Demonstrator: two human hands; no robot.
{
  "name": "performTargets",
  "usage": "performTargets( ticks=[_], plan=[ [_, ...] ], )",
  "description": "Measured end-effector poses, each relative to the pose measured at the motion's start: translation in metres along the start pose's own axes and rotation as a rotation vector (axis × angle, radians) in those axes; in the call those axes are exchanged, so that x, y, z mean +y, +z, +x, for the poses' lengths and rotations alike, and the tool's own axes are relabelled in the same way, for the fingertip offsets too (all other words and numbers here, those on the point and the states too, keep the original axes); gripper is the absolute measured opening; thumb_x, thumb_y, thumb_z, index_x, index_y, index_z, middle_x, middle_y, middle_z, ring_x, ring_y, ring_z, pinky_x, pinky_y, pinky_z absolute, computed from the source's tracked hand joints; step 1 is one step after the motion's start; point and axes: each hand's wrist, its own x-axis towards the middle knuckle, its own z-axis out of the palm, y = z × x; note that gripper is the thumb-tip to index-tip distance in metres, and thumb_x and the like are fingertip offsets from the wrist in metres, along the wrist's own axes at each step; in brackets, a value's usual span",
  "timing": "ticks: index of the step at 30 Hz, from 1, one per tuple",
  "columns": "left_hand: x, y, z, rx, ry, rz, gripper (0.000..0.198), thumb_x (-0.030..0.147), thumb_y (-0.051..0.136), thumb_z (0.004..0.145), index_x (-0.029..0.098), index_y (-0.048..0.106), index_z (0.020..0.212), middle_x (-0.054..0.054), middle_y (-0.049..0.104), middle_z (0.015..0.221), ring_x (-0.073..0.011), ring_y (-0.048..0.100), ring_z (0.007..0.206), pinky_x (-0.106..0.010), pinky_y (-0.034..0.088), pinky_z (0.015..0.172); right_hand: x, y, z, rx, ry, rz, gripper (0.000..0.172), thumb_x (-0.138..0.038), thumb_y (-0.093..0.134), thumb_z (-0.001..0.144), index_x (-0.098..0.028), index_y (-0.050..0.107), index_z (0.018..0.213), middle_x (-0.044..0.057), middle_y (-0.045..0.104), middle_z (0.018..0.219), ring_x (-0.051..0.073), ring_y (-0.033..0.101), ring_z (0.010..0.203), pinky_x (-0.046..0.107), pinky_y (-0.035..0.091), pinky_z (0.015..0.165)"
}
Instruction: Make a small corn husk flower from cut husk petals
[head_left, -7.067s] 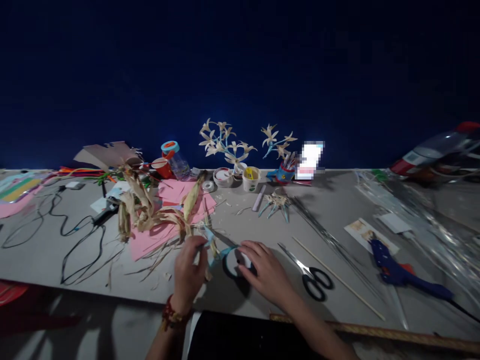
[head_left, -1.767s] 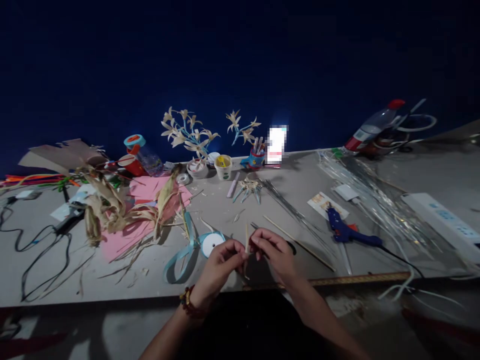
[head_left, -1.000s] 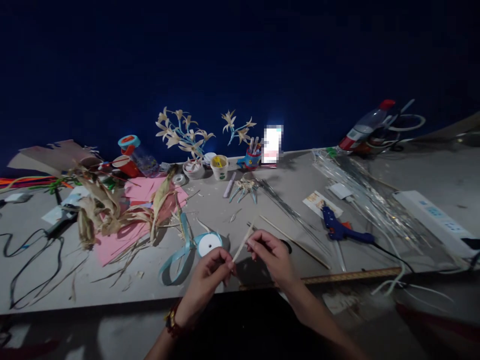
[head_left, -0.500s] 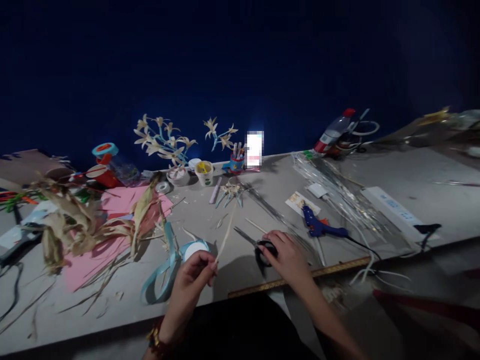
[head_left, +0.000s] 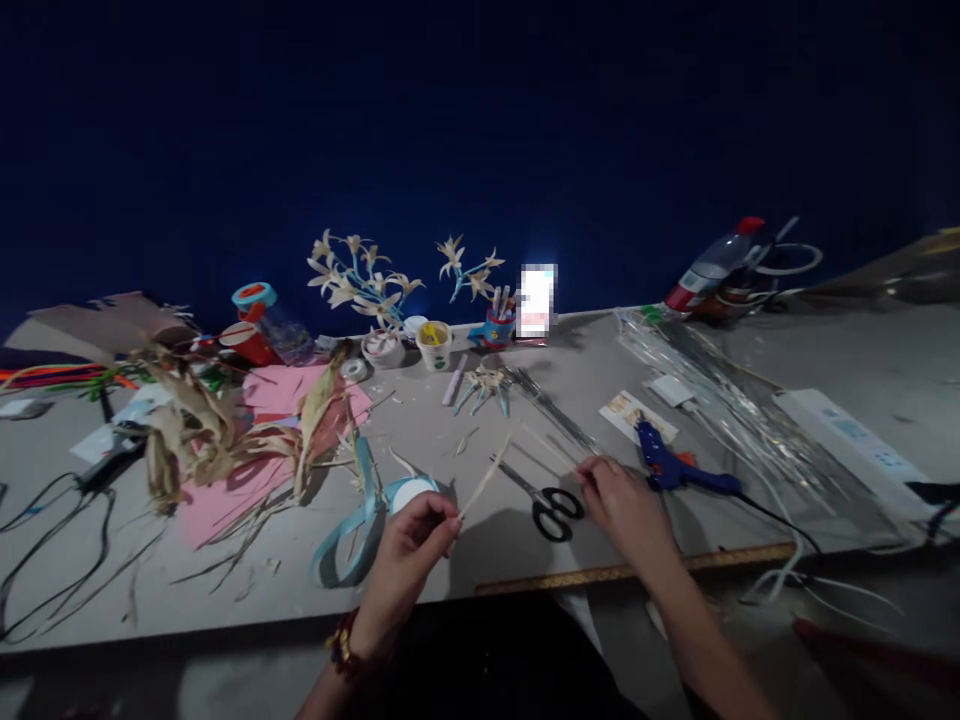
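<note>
My left hand point(head_left: 420, 540) is closed, pinching the lower end of a narrow pale husk strip point(head_left: 486, 478) that points up and away. Just right of it, black-handled scissors point(head_left: 541, 500) lie on the table, blades slightly apart. My right hand point(head_left: 619, 505) is off the scissors, its fingertips pinched together at the near end of a thin pale stick point(head_left: 550, 446). Behind my left hand is a roll of light blue tape point(head_left: 409, 490) with a loose length point(head_left: 365, 500) curling to its left. A small bundle of husk blossoms with blue stems point(head_left: 486, 388) lies farther back.
Dried corn husks point(head_left: 202, 430) cover pink paper point(head_left: 262, 480) on the left. At the right are a blue glue gun point(head_left: 675, 465), bundled wires point(head_left: 712, 410) and a power strip point(head_left: 847, 440). Cups, husk flowers point(head_left: 367, 275) and a bright phone point(head_left: 536, 300) stand along the back.
My right hand has let go of the scissors, leaving them on the table, and moved right to pinch the thin stick. My left hand still holds the strip. The view has swung left.
</note>
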Motion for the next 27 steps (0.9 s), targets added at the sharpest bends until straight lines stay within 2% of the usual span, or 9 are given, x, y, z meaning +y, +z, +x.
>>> performTargets(
  ticks=[2, 4, 7, 9, 11, 17, 20, 23, 27],
  plan=[
    [0.002, 0.002, 0.001, -0.009, 0.004, 0.001, 0.021, 0.036, 0.076, 0.082, 0.017, 0.067, 0.082, 0.0, 0.059, 0.072, -0.0102, 0.051, 0.061, -0.02, 0.042, 0.056, -0.01, -0.008, -0.002, 0.019, 0.017, 0.07, 0.014, -0.024, 0.046, 0.095, -0.023, 0.059, 0.092, 0.008, 0.071, 0.081, 0.026, 0.067, 0.073, 0.033, 0.047, 0.066],
    [0.005, 0.004, 0.001, -0.019, 0.009, 0.009, 0.021, 0.036, 0.075, 0.082, 0.016, 0.067, 0.081, 0.0, 0.059, 0.072, -0.0103, 0.05, 0.06, -0.02, 0.041, 0.055, -0.032, -0.018, -0.005, -0.012, 0.032, 0.268, 0.015, -0.03, 0.044, 0.098, -0.023, 0.058, 0.099, 0.006, 0.071, 0.082, 0.024, 0.067, 0.071, 0.032, 0.047, 0.066],
    [0.009, 0.008, 0.002, -0.045, 0.011, 0.042, 0.021, 0.035, 0.075, 0.082, 0.016, 0.067, 0.08, 0.0, 0.058, 0.07, -0.0102, 0.049, 0.06, -0.021, 0.04, 0.055, -0.075, -0.028, -0.006, -0.245, 0.007, 0.617, 0.017, -0.033, 0.042, 0.102, -0.024, 0.057, 0.099, 0.001, 0.067, 0.079, 0.019, 0.064, 0.069, 0.028, 0.046, 0.065],
    [0.011, 0.01, 0.001, -0.064, 0.015, 0.074, 0.019, 0.034, 0.074, 0.083, 0.016, 0.067, 0.08, 0.0, 0.059, 0.07, -0.0109, 0.049, 0.061, -0.021, 0.04, 0.057, -0.1, -0.03, -0.005, -0.36, -0.02, 0.721, 0.024, -0.036, 0.043, 0.103, -0.024, 0.055, 0.086, -0.001, 0.062, 0.072, 0.018, 0.059, 0.065, 0.027, 0.043, 0.062],
    [0.011, 0.011, 0.0, -0.077, 0.025, 0.097, 0.018, 0.033, 0.073, 0.084, 0.016, 0.067, 0.081, -0.001, 0.061, 0.072, -0.0119, 0.051, 0.064, -0.021, 0.041, 0.058, -0.116, -0.028, -0.004, -0.414, -0.049, 0.76, 0.027, -0.039, 0.046, 0.102, -0.023, 0.055, 0.082, -0.002, 0.059, 0.069, 0.017, 0.056, 0.063, 0.026, 0.039, 0.06],
    [0.005, 0.006, -0.004, -0.092, 0.084, 0.184, 0.015, 0.031, 0.067, 0.087, 0.017, 0.065, 0.082, -0.002, 0.063, 0.077, -0.0135, 0.054, 0.069, -0.023, 0.043, 0.063, -0.128, -0.019, -0.004, -0.483, -0.025, 0.807, 0.033, -0.042, 0.046, 0.103, -0.021, 0.059, 0.081, -0.001, 0.061, 0.071, 0.017, 0.057, 0.068, 0.027, 0.037, 0.064],
    [0.005, 0.005, -0.005, -0.079, 0.126, 0.264, 0.014, 0.028, 0.066, 0.088, 0.017, 0.065, 0.081, -0.001, 0.063, 0.076, -0.0137, 0.053, 0.07, -0.024, 0.043, 0.066, -0.13, -0.016, -0.006, -0.504, 0.014, 0.895, 0.038, -0.044, 0.045, 0.103, -0.02, 0.056, 0.075, -0.002, 0.056, 0.068, 0.015, 0.054, 0.065, 0.026, 0.037, 0.063],
    [0.007, 0.005, -0.007, -0.079, 0.15, 0.291, 0.015, 0.028, 0.066, 0.089, 0.016, 0.063, 0.081, -0.001, 0.062, 0.076, -0.0139, 0.053, 0.071, -0.024, 0.043, 0.066, -0.131, -0.013, -0.007, -0.537, 0.086, 1.023, 0.044, -0.05, 0.048, 0.101, -0.02, 0.052, 0.068, -0.004, 0.049, 0.06, 0.012, 0.048, 0.059, 0.024, 0.035, 0.059],
    [0.009, 0.003, -0.009, -0.151, 0.154, 0.256, 0.018, 0.032, 0.066, 0.09, 0.017, 0.06, 0.081, -0.001, 0.061, 0.075, -0.0133, 0.053, 0.069, -0.024, 0.043, 0.064, -0.131, -0.008, -0.009, -0.658, 0.27, 1.291, 0.048, -0.061, 0.057, 0.092, -0.019, 0.057, 0.069, -0.006, 0.046, 0.053, 0.009, 0.04, 0.049, 0.023, 0.03, 0.05]
  ],
)
